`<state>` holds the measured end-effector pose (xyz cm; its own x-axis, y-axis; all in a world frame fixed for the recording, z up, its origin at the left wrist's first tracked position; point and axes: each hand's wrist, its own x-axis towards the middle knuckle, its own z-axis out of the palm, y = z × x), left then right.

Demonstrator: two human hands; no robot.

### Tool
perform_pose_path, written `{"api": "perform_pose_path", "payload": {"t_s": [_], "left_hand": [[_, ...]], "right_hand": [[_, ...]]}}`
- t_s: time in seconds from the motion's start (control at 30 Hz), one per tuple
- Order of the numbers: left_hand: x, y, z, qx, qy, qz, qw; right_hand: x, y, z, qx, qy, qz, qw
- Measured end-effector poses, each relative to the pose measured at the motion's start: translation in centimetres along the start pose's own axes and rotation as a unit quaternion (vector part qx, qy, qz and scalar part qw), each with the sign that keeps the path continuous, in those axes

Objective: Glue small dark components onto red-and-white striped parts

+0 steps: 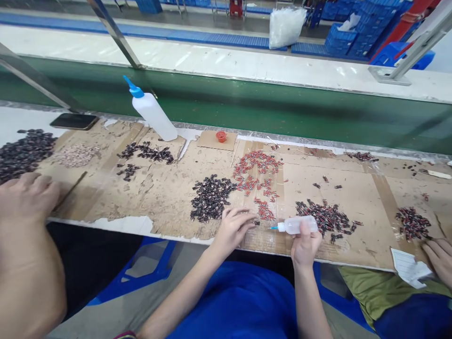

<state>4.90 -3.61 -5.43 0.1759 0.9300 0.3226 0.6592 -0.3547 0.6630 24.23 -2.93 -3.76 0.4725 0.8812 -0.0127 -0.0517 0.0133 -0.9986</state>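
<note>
Between the fingertips of my left hand is a small black part, just above the cardboard. My right hand is wrapped round a small clear squeeze bottle, its thin blue tip pointing left toward that part, a short gap away. Behind my left hand lies a heap of black parts. Small red pieces are spread out beyond my hands, with a cluster close to the bottle tip. Right of the bottle sits a pile of black-and-red parts.
A large white bottle with a blue nozzle stands behind, left of a red cap. A phone lies at the far left. Co-workers' hands are at the left and right. A green belt runs along the back.
</note>
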Motion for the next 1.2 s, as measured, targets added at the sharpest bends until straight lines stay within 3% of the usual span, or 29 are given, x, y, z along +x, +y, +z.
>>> {"api": "perform_pose_path", "payload": {"t_s": [0.27,0.4,0.77,1.03,1.2], "left_hand": [[0.5,0.0,0.0,-0.031,0.003,-0.01,0.999],[0.4,0.0,0.0,-0.034,0.013,-0.011,0.999],[0.2,0.0,0.2,-0.016,0.037,0.008,0.999],[0.2,0.1,0.2,-0.016,0.04,0.003,0.999],[0.2,0.2,0.2,-0.016,0.04,0.001,0.999]], "right_hand": [[-1.0,-0.3,0.6,-0.152,-0.061,-0.067,0.984],[-0.9,0.4,0.3,-0.197,-0.063,-0.085,0.975],[-0.8,0.5,0.5,-0.227,-0.064,-0.124,0.964],[-1.2,0.5,0.5,-0.203,-0.019,-0.118,0.972],[-1.1,0.5,0.5,-0.214,-0.052,-0.124,0.968]]}}
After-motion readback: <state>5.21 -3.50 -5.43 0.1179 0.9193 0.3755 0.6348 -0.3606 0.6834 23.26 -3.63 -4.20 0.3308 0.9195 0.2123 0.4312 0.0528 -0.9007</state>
